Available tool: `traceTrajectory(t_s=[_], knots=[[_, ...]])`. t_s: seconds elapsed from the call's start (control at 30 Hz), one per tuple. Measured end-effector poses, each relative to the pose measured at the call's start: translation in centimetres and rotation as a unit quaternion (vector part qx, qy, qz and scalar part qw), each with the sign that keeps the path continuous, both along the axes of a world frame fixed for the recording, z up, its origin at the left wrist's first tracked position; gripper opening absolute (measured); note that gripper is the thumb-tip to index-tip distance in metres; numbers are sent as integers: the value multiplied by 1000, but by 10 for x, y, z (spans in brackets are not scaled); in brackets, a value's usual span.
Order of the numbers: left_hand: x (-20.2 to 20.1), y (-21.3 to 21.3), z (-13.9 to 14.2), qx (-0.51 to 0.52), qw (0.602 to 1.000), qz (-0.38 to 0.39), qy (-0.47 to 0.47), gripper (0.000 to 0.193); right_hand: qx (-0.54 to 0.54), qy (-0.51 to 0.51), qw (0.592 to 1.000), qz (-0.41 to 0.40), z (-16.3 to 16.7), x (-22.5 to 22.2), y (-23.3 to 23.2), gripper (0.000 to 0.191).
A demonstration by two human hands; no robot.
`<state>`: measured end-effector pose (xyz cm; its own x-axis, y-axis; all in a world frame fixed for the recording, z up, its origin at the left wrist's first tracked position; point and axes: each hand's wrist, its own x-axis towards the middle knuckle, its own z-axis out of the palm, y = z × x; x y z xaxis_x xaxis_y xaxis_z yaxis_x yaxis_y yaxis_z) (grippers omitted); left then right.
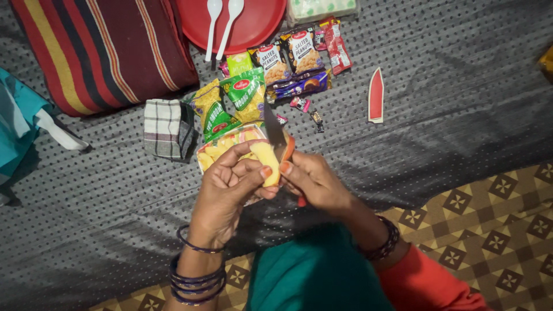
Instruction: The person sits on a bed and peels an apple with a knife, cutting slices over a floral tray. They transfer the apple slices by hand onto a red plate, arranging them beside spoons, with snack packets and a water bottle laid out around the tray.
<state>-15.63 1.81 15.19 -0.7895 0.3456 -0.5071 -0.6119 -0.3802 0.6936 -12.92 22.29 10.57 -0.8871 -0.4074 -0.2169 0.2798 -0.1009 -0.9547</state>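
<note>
pinching apple wedge (pixel 266 162) between both hands

The left hand (pixel 227 187) holds a yellow fruit slice (pixel 266 162) with its fingers (pixel 253 171). The right hand (pixel 314 181) grips a knife (pixel 275 131) whose blade touches the slice. Just under them sits a tray of cut fruit (pixel 222 147). Snack packets (pixel 271 72) lie near a red plate (pixel 253 23) with two white spoons (pixel 222 23). A red knife cover (pixel 376 95) lies apart on the grey cloth (pixel 449 69).
</note>
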Motion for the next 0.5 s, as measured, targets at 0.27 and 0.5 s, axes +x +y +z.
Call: traceTrajectory(t_s=[0.27,0.5], knots=[[4,1,-1,3,1000,16,12,44,-129,-77,989,-7,-6,4,-6,34],[8,-4,-8,18,999,38,7,45,-72,-58,996,-2,-10,5,-14,39]])
